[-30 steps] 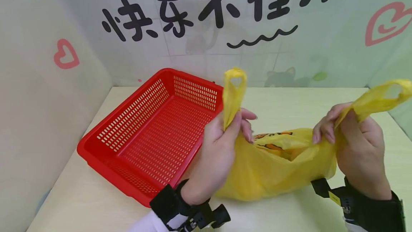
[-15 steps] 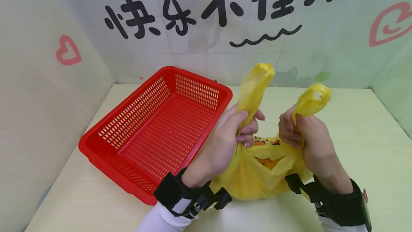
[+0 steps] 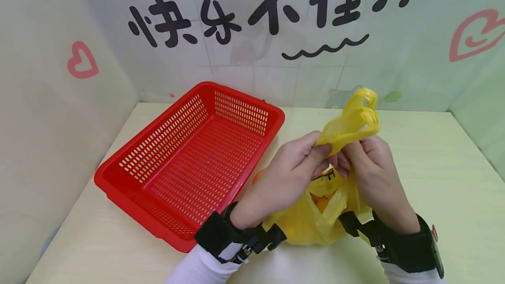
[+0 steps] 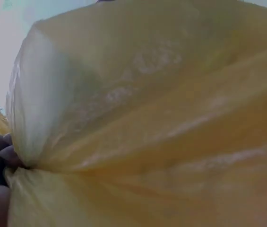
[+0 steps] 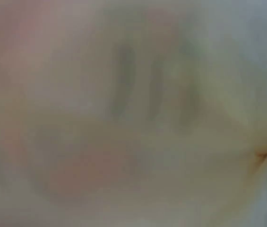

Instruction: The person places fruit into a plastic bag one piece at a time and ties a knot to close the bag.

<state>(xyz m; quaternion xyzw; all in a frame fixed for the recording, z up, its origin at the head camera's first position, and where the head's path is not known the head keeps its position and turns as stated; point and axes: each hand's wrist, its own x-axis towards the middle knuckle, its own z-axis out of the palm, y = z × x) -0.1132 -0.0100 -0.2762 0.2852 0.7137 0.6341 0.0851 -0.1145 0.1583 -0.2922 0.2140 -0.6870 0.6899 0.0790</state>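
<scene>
A yellow plastic bag with orange contents showing through its gathered mouth sits on the table, right of the red basket. My left hand pinches one handle between thumb and fingers. Close against it, my right hand grips the other handle. Both handle loops stick up together above the hands, crossing each other. In the left wrist view the stretched plastic bag fills most of the frame, bunched at the fingers on the left. The right wrist view is blurred by the plastic right before the camera.
A red plastic basket with perforated walls stands tilted across the left side of the table. Behind is a wall with black lettering and pink hearts. Side panels stand at left and right.
The right hand has moved left with its handle until it meets the left hand, which has shifted slightly right. The handles now cross, and the bag is drawn narrower.
</scene>
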